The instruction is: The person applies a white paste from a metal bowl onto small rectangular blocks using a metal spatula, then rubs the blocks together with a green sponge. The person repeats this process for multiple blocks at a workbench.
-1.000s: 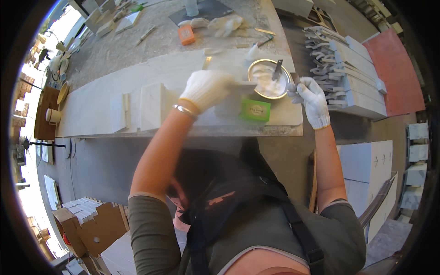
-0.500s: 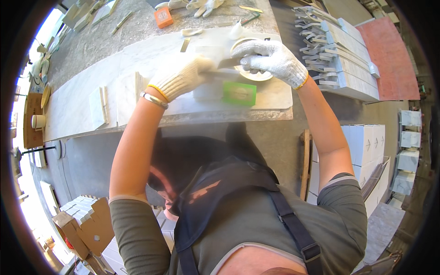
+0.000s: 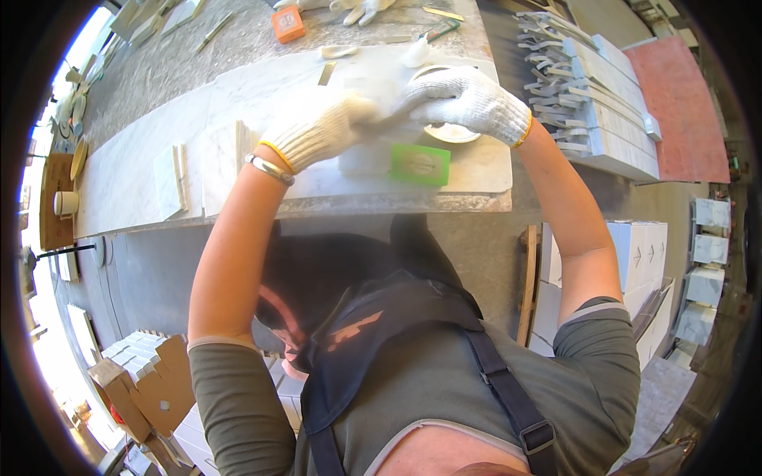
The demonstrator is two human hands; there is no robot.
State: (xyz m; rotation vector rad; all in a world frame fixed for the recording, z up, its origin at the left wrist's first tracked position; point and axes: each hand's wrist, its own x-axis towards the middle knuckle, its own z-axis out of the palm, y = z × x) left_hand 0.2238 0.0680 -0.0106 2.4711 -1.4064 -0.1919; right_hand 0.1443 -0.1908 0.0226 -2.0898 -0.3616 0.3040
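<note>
Both hands in white knitted gloves with yellow cuffs, close together over the pale slab (image 3: 151,135) on the workbench. Left hand (image 3: 325,127): fingers point right, tips smeared by blur; cannot tell whether spread or pinching. Right hand (image 3: 468,101): palm down, fingers bent and pointing left; grip also unclear, its tips lost in the same blur.

Between the two sets of fingertips, a grey sliver (image 3: 387,124), close to both hands. Its long axis seems to run roughly left to right; which end leads cannot be told, nor which hand bears it.

Right hand lies over the far part of a round white bowl (image 3: 454,134); only the near part shows, below the fingers. Green box (image 3: 421,164) on the near side of the slab, just left of and nearer than the bowl, long side left to right. Pale block (image 3: 361,159) beside its left end, outline hazy.

Beyond the hands: white bottle (image 3: 415,54), narrow strip (image 3: 326,74), and farther off an orange box (image 3: 288,24) and loose gloves (image 3: 361,9). To the left, thin pale tiles (image 3: 168,182) stand on the slab. The hands themselves block the view of the bowl's far side.
</note>
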